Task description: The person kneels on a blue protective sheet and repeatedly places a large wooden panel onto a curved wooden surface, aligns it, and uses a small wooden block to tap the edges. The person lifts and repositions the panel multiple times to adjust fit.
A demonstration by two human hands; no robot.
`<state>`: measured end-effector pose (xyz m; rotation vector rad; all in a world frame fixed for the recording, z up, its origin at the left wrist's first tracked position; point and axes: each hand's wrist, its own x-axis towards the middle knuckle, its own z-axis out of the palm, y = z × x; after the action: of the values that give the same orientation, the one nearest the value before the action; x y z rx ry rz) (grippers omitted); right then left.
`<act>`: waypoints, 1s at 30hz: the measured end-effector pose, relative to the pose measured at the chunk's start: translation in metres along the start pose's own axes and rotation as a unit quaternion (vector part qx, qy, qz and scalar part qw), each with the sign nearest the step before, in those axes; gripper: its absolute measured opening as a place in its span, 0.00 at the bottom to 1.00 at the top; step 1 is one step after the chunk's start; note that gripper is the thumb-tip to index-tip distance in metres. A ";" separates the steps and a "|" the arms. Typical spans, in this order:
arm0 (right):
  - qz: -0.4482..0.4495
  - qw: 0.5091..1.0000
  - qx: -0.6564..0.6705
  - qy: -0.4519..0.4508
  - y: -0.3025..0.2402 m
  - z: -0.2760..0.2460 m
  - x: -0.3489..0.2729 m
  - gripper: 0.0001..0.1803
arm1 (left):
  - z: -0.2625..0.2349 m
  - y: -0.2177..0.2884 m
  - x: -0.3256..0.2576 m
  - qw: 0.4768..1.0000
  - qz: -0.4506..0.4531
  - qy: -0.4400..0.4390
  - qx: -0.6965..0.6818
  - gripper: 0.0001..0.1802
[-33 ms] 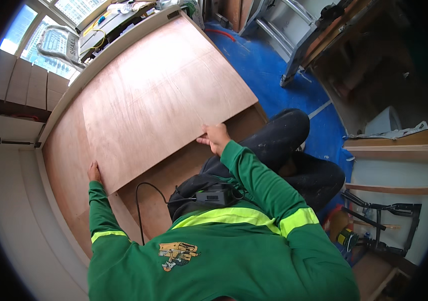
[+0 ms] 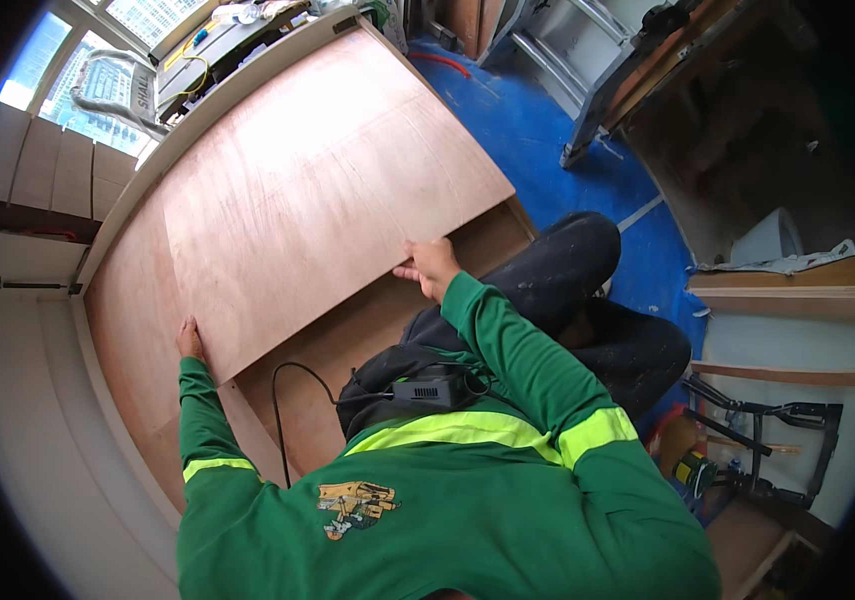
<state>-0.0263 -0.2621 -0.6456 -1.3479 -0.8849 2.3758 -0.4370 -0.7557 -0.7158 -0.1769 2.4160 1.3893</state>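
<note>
A large pale plywood sheet [image 2: 317,200] spans the low platform before me, lying over another wooden surface. My right hand [image 2: 431,268] grips its near edge right of the middle, thumb on top and fingers curled at the rim. At the sheet's near left corner, my left hand [image 2: 190,341] holds the left edge, its fingers partly hidden. Between the sheet's near edge and my body a strip of the brown wooden base [image 2: 307,400] shows, in shadow under the edge. A black box-shaped device [image 2: 423,391] with a black cable [image 2: 275,400] sits at my waist.
A pale raised rim [image 2: 197,140] borders the platform on the far and left sides. Blue sheeting [image 2: 527,130] covers the floor at right, where a metal ladder [image 2: 557,75] stands. A black metal frame [image 2: 787,450] lies at lower right. My bent legs [image 2: 567,275] rest beside the platform.
</note>
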 end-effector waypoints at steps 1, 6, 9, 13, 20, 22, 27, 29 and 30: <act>0.010 1.000 -0.004 0.019 -0.003 0.010 0.008 0.16 | -0.016 0.001 0.004 0.999 0.043 0.015 -0.018 0.28; 0.045 0.999 -0.004 0.015 0.007 0.011 0.047 0.25 | -0.012 -0.005 0.040 0.991 0.094 0.026 -0.092 0.28; 0.030 0.999 -0.012 0.023 0.004 0.014 0.053 0.20 | -0.006 -0.010 0.055 0.990 0.125 0.032 -0.053 0.29; 0.046 0.993 -0.108 -0.006 -0.005 0.009 0.039 0.27 | -0.004 -0.010 0.048 0.993 0.100 0.036 -0.045 0.31; 0.114 0.964 -0.240 -0.006 -0.036 0.000 0.021 0.32 | 0.001 0.036 0.029 0.993 -0.107 -0.029 -0.039 0.38; 0.111 0.967 -0.230 -0.007 -0.034 -0.003 0.023 0.31 | 0.004 0.045 0.026 0.990 -0.142 -0.022 0.012 0.41; 0.102 0.982 -0.160 -0.010 -0.021 -0.002 0.028 0.27 | -0.010 0.049 0.052 0.980 -0.182 -0.044 0.065 0.45; 0.114 0.983 -0.142 -0.005 -0.020 -0.001 0.029 0.27 | -0.020 0.048 0.070 0.966 -0.181 -0.037 0.184 0.45; 0.120 0.984 -0.131 -0.003 -0.020 0.000 0.030 0.27 | -0.023 0.047 0.077 0.953 -0.176 -0.032 0.244 0.45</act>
<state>-0.0433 -0.2312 -0.6540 -1.6290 -1.1278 2.5095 -0.5271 -0.7463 -0.6948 -0.4026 2.4354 0.6135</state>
